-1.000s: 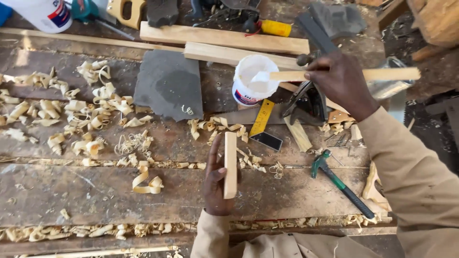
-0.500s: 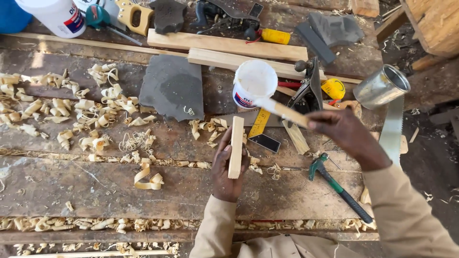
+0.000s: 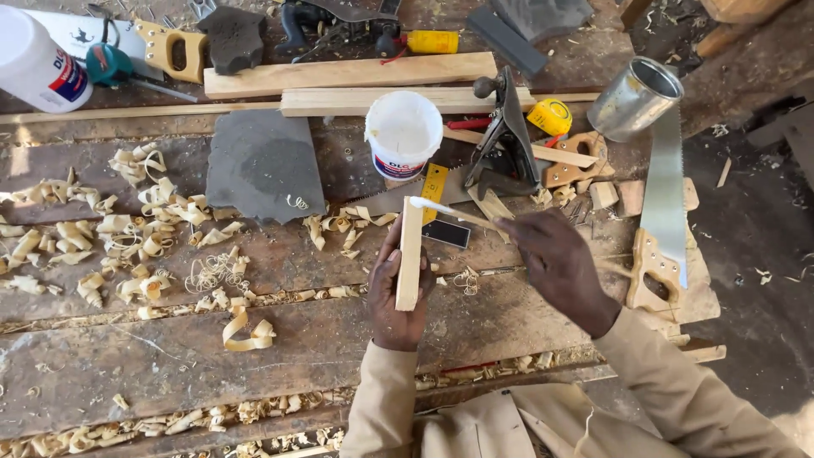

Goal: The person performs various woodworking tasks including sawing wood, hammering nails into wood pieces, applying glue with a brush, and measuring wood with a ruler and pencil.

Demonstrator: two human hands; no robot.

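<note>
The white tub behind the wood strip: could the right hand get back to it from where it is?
Probably yes. The white tub stands open-topped just beyond the right hand, whose stick touches the wood strip; nothing tall stands between.

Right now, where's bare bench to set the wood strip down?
Free: planks below the shavings, left of the left hand. Crowded: top right, around tub, plane, can and saw.

bottle: cut by left edge | stick: handle end hidden in right hand
</note>
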